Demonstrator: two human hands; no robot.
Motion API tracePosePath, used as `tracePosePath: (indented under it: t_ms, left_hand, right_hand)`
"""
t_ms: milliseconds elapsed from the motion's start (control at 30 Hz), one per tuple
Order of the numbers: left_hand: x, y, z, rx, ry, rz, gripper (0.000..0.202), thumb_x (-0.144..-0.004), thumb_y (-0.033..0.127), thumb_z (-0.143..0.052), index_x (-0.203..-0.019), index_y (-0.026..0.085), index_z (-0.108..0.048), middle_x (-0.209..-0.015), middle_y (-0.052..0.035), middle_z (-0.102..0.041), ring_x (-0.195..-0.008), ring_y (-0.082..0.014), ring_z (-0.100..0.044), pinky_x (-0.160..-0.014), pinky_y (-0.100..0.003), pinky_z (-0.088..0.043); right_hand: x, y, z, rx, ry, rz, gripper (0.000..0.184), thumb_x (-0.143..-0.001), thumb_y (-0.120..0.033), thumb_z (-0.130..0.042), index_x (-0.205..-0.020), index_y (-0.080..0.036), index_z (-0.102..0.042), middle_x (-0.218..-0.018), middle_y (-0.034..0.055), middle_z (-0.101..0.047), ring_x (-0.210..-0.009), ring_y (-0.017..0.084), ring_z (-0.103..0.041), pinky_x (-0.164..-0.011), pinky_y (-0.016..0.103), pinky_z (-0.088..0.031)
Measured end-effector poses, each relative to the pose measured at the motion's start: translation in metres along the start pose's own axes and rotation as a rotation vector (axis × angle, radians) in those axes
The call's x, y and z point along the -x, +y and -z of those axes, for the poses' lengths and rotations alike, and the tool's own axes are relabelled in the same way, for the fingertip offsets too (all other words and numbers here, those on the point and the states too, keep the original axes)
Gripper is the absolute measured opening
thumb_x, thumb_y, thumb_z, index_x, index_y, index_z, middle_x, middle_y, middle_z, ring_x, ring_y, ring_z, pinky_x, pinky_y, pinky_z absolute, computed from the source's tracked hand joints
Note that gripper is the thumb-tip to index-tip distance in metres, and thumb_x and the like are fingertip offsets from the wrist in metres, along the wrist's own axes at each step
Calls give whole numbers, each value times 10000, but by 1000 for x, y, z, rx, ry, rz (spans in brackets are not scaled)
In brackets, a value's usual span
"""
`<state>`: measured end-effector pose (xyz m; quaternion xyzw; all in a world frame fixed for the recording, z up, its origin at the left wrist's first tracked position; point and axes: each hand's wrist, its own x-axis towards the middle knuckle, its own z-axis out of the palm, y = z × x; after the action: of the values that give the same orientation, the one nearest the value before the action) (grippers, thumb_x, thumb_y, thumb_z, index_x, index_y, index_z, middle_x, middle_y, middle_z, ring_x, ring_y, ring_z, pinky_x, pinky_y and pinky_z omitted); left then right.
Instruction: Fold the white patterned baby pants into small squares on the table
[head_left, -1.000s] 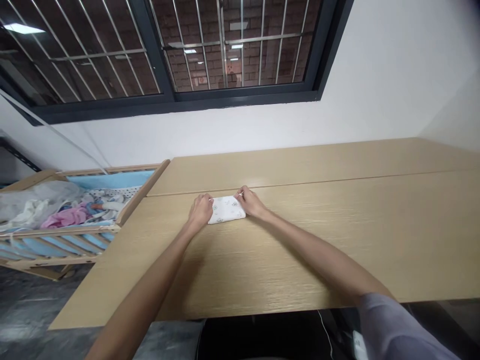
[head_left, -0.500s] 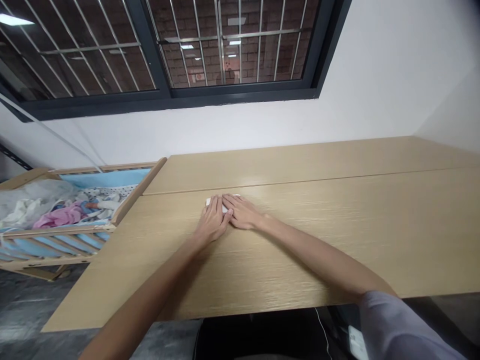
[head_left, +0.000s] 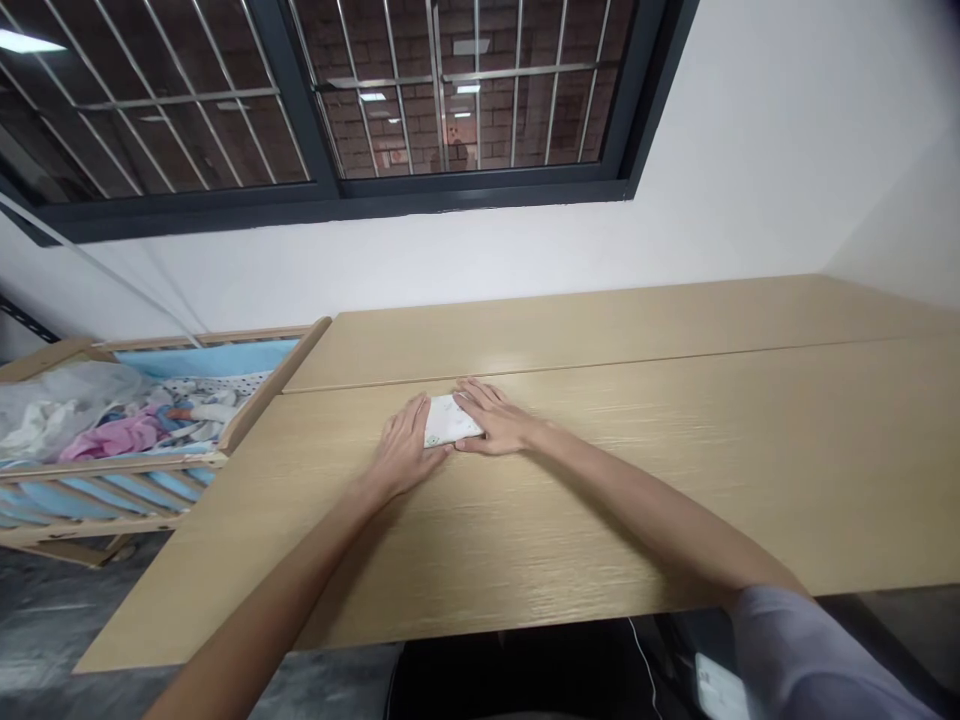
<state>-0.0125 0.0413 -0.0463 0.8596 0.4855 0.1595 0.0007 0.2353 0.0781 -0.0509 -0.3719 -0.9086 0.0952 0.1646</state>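
A small white folded cloth (head_left: 448, 421) with a faint coloured print lies flat on the wooden tabletop (head_left: 480, 540). My left hand (head_left: 403, 447) rests along its left edge, fingers stretched forward and thumb pointing toward the near edge. On the opposite side, my right hand (head_left: 496, 420) lies with its fingers extended over the cloth's right edge, which they partly hide. Its thumb is near the front right corner. Both hands touch the cloth from the sides, and its middle shows between them.
A wooden crib (head_left: 277, 385) with blue lining stands left of the table, holding crumpled clothes (head_left: 124, 437) and a clear plastic bag. Behind the table are a white wall and a barred window (head_left: 480, 185). A black chair (head_left: 517, 670) is at the front edge.
My hands have moved apart from their place together on top of the cloth. The left went left and the right slightly right, uncovering the cloth's printed middle.
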Motion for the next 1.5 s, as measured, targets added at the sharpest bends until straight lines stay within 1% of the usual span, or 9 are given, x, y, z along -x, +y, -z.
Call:
tracePosePath:
  t_ms: [100, 333, 467, 667, 900, 1067, 1200, 1367, 1500]
  left_hand:
    - [-3, -3, 9, 70, -27, -28, 639, -900, 534, -570, -1411, 159, -487, -1472, -167, -537, -1381, -343, -458, -1144, -510, -325]
    - [-21, -1, 19, 153, 71, 90, 402, -821, 173, -528, -1206, 143, -640, -1286, -152, -673, -1233, -318, -587, -1096, -479, -394]
    - [-21, 16, 39, 247, 191, 211, 305, -900, 269, -475, -1109, 153, -664, -1209, -163, -687, -1199, -340, -598, -1062, -523, -419]
    - [-3, 46, 53, 579, 56, 295, 449, -902, 454, -554, -1220, 142, -495, -858, -62, -751, -748, -211, -724, -654, -307, -554]
    - [4, 57, 23, 511, -150, 439, 569, -862, 362, -619, -1321, 105, -404, -758, -30, -688, -751, -242, -694, -645, -313, -484]
    - [12, 70, 29, 287, -166, 451, 429, -913, 373, -547, -1266, 134, -502, -961, -142, -707, -967, -342, -680, -832, -430, -484]
    - [37, 100, 37, -15, -48, 282, 420, -959, 419, -460, -1238, 126, -571, -1179, -217, -667, -1157, -395, -599, -984, -526, -438]
    - [70, 136, -2, -98, 106, 101, 648, -950, 517, -454, -1411, 62, -480, -1415, -273, -552, -1384, -418, -453, -1062, -561, -442]
    - [76, 146, -32, -119, 80, 134, 682, -955, 565, -428, -1353, 24, -549, -1369, -301, -583, -1361, -453, -478, -1048, -601, -455]
  right_hand:
    - [0, 5, 3, -92, -13, 27, 938, -857, -606, -618, -1580, -117, -273, -1606, 219, -320, -1466, 371, -324, -1178, 506, -285]
    - [-13, 6, -4, -219, 179, -101, 594, -784, -174, -591, -1375, -151, -533, -1335, 158, -625, -1210, 301, -579, -1036, 449, -422]
    - [-20, -4, 22, -478, 319, -207, 312, -769, -142, -574, -1071, -163, -649, -997, 56, -698, -895, 199, -632, -822, 320, -493]
    - [-14, -12, 80, -840, 285, -377, 583, -770, -173, -649, -1339, -195, -526, -1058, 57, -641, -810, 158, -634, -692, 272, -519]
    - [-16, 8, 45, -692, 83, -473, 434, -760, -208, -781, -1157, -147, -616, -1078, 86, -665, -818, 156, -654, -716, 264, -535]
    - [-14, 14, 27, -604, 61, -408, 373, -829, -228, -747, -1178, -136, -651, -1211, 146, -667, -1072, 237, -652, -948, 364, -520]
    - [5, -10, 42, -298, 45, -125, 495, -970, -390, -586, -1440, -243, -538, -1579, 117, -412, -1456, 306, -370, -1206, 492, -267]
    - [32, -53, 38, -231, -93, 282, 515, -1053, -370, -404, -1562, -297, -365, -1653, 33, -284, -1536, 235, -223, -1261, 487, -132]
    - [39, -56, 19, -324, -162, 306, 499, -1032, -326, -468, -1529, -299, -431, -1604, 14, -384, -1513, 210, -291, -1265, 429, -178]
